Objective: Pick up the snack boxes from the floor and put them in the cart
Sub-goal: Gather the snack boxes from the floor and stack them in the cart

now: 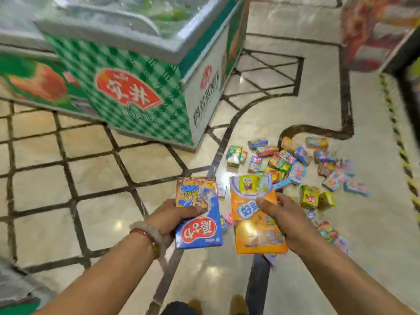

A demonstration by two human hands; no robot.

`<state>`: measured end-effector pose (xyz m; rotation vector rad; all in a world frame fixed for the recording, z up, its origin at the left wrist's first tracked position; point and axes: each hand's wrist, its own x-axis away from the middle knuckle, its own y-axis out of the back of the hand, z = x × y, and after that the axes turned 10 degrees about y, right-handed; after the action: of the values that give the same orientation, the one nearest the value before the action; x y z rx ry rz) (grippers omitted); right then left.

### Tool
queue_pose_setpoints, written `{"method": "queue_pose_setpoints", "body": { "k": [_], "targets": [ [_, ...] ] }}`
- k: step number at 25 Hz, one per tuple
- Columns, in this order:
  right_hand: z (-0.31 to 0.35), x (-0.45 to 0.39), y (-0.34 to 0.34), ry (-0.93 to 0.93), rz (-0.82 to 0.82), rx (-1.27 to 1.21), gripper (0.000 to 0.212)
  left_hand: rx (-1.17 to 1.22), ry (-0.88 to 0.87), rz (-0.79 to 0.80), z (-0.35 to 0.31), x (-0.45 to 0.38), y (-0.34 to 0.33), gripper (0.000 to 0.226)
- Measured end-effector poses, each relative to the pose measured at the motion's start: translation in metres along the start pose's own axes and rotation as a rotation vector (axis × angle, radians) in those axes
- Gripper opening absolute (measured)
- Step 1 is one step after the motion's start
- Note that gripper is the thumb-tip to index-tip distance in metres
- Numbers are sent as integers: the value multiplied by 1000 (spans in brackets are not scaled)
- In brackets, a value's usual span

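My left hand (pixel 172 218) grips a blue snack box (pixel 200 223) with a red label, held flat above the floor, thumb across its face. My right hand (pixel 284 220) grips an orange snack box (pixel 252 223) with a yellow cartoon figure, thumb on top. The two boxes are side by side and apart. Beyond them several small colourful snack boxes (pixel 300 169) lie scattered on the floor. No cart is clearly in view.
A green-checked chest freezer (pixel 141 92) stands ahead to the left, its corner close to the pile. A display shelf (pixel 377 32) rises at the top right. My shoes (pixel 236 303) show at the bottom on the glossy tiled floor (pixel 68 178).
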<state>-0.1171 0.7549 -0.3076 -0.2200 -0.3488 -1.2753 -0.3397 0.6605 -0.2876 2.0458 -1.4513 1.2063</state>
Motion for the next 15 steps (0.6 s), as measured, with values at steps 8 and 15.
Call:
{"method": "queue_pose_setpoints", "body": {
  "k": [8,15],
  "targets": [
    [77,114,-2,185,-159,-311,18,-168,-225,234,-52,100,-9,32],
    [57,211,-27,157,-408,-429,25,-397,-160,359,-44,129,-4,52]
  ]
}}
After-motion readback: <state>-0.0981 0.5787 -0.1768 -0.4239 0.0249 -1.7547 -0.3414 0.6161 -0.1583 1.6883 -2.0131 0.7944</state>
